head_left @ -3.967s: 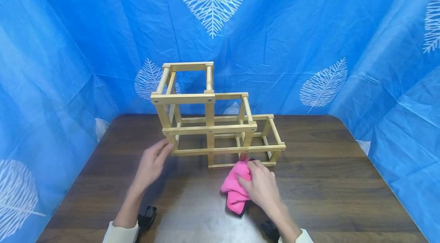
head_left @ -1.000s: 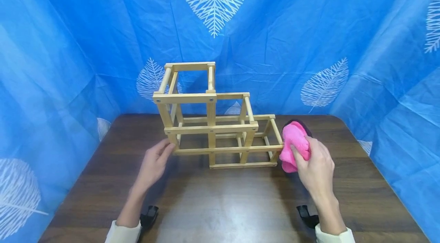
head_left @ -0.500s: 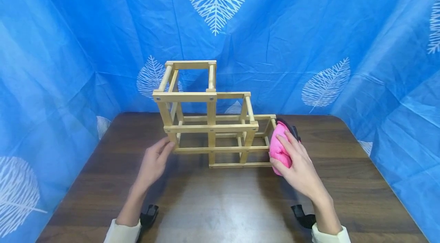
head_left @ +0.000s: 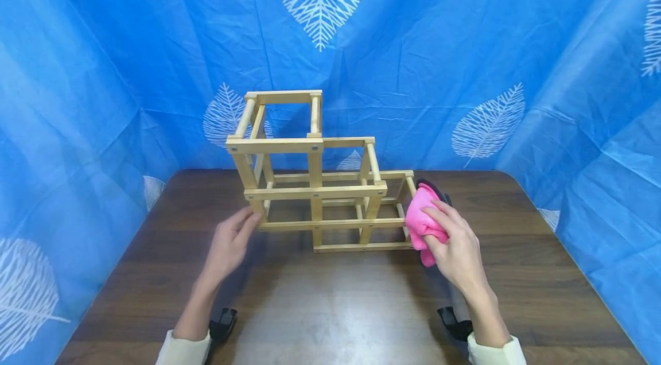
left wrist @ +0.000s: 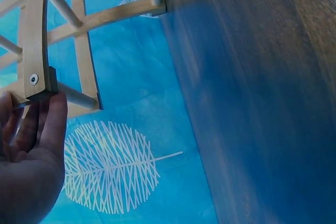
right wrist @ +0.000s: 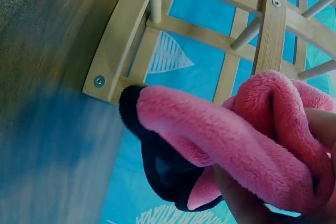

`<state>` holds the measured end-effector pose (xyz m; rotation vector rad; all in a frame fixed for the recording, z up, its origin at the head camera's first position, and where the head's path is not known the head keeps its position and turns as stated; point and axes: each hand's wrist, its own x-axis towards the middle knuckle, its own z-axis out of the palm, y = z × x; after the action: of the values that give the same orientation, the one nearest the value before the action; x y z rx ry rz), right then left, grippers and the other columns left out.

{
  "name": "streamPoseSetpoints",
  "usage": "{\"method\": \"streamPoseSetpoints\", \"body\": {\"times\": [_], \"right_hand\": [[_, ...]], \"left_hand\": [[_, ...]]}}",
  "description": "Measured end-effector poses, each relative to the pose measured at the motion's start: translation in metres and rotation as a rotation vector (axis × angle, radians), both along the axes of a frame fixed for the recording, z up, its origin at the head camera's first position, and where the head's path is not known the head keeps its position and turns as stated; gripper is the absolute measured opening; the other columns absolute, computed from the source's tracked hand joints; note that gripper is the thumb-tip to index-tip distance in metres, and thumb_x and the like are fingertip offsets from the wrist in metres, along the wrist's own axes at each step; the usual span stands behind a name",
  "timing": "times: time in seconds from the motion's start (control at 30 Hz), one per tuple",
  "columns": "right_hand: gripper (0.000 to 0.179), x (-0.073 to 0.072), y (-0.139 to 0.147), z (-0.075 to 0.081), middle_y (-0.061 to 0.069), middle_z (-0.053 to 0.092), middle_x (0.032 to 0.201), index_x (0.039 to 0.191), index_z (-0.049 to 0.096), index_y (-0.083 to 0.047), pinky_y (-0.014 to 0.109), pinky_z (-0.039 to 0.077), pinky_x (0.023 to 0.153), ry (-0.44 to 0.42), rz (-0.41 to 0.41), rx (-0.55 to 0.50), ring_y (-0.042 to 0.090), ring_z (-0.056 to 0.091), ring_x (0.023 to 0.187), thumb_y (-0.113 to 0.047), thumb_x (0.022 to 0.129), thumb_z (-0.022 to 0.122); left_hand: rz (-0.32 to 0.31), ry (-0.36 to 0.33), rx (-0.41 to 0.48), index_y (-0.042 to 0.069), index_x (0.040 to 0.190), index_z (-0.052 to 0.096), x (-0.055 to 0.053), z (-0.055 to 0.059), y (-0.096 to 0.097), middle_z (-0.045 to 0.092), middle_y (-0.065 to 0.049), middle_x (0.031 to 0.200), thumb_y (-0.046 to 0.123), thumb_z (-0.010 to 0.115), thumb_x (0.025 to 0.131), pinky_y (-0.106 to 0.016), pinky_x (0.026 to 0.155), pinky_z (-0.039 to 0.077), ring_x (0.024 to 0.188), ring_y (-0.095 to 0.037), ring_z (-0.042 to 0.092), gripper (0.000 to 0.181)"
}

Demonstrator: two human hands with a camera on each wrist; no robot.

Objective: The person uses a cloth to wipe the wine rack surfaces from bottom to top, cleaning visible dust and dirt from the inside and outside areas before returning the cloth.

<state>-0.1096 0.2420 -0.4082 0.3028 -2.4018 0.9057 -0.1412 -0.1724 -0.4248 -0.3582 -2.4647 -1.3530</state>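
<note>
A stepped rack of pale wooden bars (head_left: 274, 146) stands on the dark wooden table. My left hand (head_left: 227, 244) grips its lower left front corner; in the left wrist view, fingers (left wrist: 54, 124) and thumb close on the end of a bar. At the rack's low right end, my right hand (head_left: 458, 250) holds a bunched pink cloth (head_left: 424, 218) with black edging. From the right wrist, the fluffy cloth (right wrist: 210, 129) covers part of the rack's end bars, and most of the right fingers are hidden behind it.
Blue curtains (head_left: 413, 38) with white leaf prints hang behind and on both sides of the table (head_left: 330, 307). Black wrist-worn devices (head_left: 223, 325) sit below both wrists.
My right hand has carried the cloth from the rack's front to its right end, moving it against the bars there. My left hand keeps its grip in the same place.
</note>
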Motion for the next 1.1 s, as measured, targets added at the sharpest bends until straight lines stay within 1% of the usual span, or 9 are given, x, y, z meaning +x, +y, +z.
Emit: {"method": "streamPoseSetpoints", "body": {"times": [0.1, 0.2, 0.37, 0.53, 0.7, 0.83, 0.97, 1.03, 1.1], "right_hand": [[0.049, -0.002, 0.003, -0.001, 0.019, 0.060, 0.128, 0.117, 0.069, -0.003, 0.057, 0.046, 0.085, 0.022, -0.010, -0.027, 0.042, 0.058, 0.112, 0.014, 0.072, 0.077], [0.048, -0.003, 0.008, -0.001, 0.019, 0.061, 0.126, 0.117, 0.070, -0.003, 0.057, 0.046, 0.085, 0.021, -0.036, -0.044, 0.042, 0.059, 0.111, 0.013, 0.072, 0.077], [0.048, -0.002, 0.017, -0.002, 0.020, 0.061, 0.127, 0.118, 0.069, -0.002, 0.061, 0.044, 0.091, 0.007, -0.109, -0.081, 0.043, 0.057, 0.115, 0.013, 0.073, 0.077], [0.048, -0.003, 0.024, 0.002, 0.022, 0.060, 0.126, 0.118, 0.068, 0.000, 0.064, 0.042, 0.094, 0.038, -0.165, -0.130, 0.044, 0.056, 0.117, 0.014, 0.073, 0.077], [0.048, -0.005, 0.025, 0.009, 0.021, 0.059, 0.128, 0.121, 0.066, 0.000, 0.063, 0.042, 0.097, 0.020, -0.164, -0.148, 0.043, 0.054, 0.120, 0.012, 0.075, 0.077], [0.049, -0.005, 0.025, 0.011, 0.019, 0.058, 0.131, 0.125, 0.064, -0.001, 0.036, 0.045, 0.100, -0.069, -0.096, -0.115, 0.040, 0.054, 0.120, 0.009, 0.078, 0.075], [0.049, -0.004, 0.026, 0.010, 0.020, 0.059, 0.129, 0.127, 0.062, 0.001, 0.009, 0.036, 0.086, -0.110, -0.045, -0.094, 0.038, 0.056, 0.114, 0.009, 0.080, 0.073], [0.049, -0.004, 0.026, 0.010, 0.020, 0.059, 0.128, 0.127, 0.062, 0.001, 0.008, 0.036, 0.084, -0.121, -0.030, -0.090, 0.037, 0.057, 0.111, 0.009, 0.080, 0.073], [0.048, -0.003, 0.025, 0.010, 0.019, 0.059, 0.127, 0.126, 0.062, 0.000, 0.011, 0.039, 0.082, -0.129, -0.023, -0.074, 0.036, 0.057, 0.109, 0.008, 0.080, 0.074]], "left_hand": [[0.000, -0.004, -0.006, 0.001, 0.119, 0.066, 0.001, -0.001, -0.001, 0.068, -0.010, 0.094, 0.022, 0.050, 0.105, -0.046, 0.079, 0.053, 0.086, -0.029, 0.064, 0.029], [-0.001, -0.012, -0.005, 0.002, 0.119, 0.065, 0.002, 0.001, -0.001, 0.067, -0.009, 0.093, 0.022, 0.049, 0.105, -0.045, 0.077, 0.052, 0.084, -0.029, 0.063, 0.029], [-0.004, -0.026, -0.004, 0.002, 0.123, 0.064, 0.002, 0.003, -0.001, 0.069, -0.011, 0.105, 0.023, 0.049, 0.106, -0.050, 0.083, 0.051, 0.095, -0.027, 0.064, 0.031], [-0.002, -0.023, 0.004, 0.002, 0.122, 0.064, 0.002, 0.004, 0.001, 0.069, -0.010, 0.100, 0.022, 0.049, 0.105, -0.046, 0.080, 0.052, 0.090, -0.027, 0.064, 0.030], [0.003, -0.024, 0.026, 0.002, 0.123, 0.064, 0.001, 0.004, 0.001, 0.069, -0.014, 0.106, 0.021, 0.050, 0.105, -0.053, 0.085, 0.052, 0.099, -0.031, 0.065, 0.030], [0.013, -0.021, 0.050, 0.000, 0.121, 0.064, -0.001, 0.004, 0.000, 0.069, -0.019, 0.110, 0.021, 0.051, 0.105, -0.057, 0.087, 0.052, 0.103, -0.037, 0.065, 0.030], [0.033, -0.013, 0.097, -0.002, 0.123, 0.063, -0.004, 0.003, 0.003, 0.066, -0.023, 0.116, 0.019, 0.052, 0.104, -0.057, 0.091, 0.050, 0.108, -0.041, 0.063, 0.030], [0.077, 0.030, 0.094, -0.002, 0.126, 0.062, -0.005, 0.003, 0.005, 0.066, -0.023, 0.119, 0.017, 0.055, 0.103, -0.056, 0.092, 0.050, 0.110, -0.040, 0.062, 0.030], [0.152, 0.129, 0.085, -0.003, 0.124, 0.062, -0.004, 0.003, 0.009, 0.066, -0.022, 0.117, 0.013, 0.060, 0.100, -0.052, 0.090, 0.051, 0.108, -0.039, 0.062, 0.029]]}}
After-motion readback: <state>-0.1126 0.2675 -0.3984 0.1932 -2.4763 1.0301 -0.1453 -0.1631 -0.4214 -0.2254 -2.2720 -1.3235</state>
